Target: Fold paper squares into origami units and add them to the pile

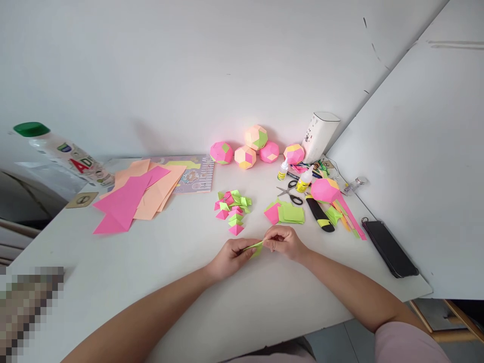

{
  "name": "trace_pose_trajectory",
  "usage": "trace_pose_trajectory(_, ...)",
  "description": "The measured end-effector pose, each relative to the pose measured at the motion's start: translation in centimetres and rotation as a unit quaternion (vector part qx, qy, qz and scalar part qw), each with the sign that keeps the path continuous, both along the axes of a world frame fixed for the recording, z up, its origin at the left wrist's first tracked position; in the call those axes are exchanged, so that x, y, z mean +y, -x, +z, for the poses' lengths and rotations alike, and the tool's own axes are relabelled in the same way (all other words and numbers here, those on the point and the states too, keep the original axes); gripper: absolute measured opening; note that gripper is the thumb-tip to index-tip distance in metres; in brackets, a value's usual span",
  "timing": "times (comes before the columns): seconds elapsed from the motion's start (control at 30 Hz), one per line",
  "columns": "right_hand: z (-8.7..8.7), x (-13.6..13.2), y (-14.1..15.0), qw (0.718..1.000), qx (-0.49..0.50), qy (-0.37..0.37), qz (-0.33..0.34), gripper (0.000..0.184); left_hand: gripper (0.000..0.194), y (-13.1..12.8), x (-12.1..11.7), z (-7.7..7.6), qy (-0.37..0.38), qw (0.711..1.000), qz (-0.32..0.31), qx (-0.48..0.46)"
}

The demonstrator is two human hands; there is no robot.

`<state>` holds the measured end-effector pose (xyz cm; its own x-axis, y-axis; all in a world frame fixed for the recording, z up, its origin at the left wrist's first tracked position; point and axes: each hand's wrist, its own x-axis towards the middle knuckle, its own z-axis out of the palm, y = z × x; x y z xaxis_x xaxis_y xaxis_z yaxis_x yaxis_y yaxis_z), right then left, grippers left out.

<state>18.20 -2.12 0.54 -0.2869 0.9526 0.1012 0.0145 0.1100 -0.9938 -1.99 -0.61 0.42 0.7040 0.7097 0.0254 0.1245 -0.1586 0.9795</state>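
Between my two hands is a green paper piece (257, 249), partly hidden by fingers. My left hand (231, 258) grips its left part between thumb and fingers. At its right end my right hand (284, 243) pinches the paper with the fingertips. Just beyond the hands lies a pile of small folded pink and green paper units (233, 207). To its right is a stack of green paper squares (292, 213) with a pink square (273, 214) beside it.
Behind stand several paper balls (221, 153), glue bottles (304, 180), scissors (290, 193) and a utility knife (319, 214). A phone (390, 248) lies at the right edge. Pink sheets (124, 201), a notebook (200, 174) and a tall white bottle (71, 156) are at left.
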Motion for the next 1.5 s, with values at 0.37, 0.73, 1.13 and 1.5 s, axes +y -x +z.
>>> trace_pose_trajectory(0.37,0.1,0.2,-0.1,0.999,0.026,0.032,-0.03,0.016,0.031,-0.2,-0.1,0.0,0.054,0.996,0.045,-0.059)
trace_pose_trajectory(0.73,-0.2,-0.3,-0.3,0.999,0.016,0.04,-0.008,0.02,0.031,-0.4,0.4,-1.4,0.071,0.99,0.104,-0.061)
trace_pose_trajectory(1.13,-0.8,-0.5,0.2,0.999,-0.046,-0.005,0.011,0.023,0.029,-0.4,0.1,-1.3,0.031,0.995,0.089,-0.027)
trace_pose_trajectory(1.5,-0.8,-0.6,0.2,0.997,-0.066,-0.035,0.009,0.022,0.028,-0.3,0.3,-0.6,0.032,0.994,0.096,-0.035)
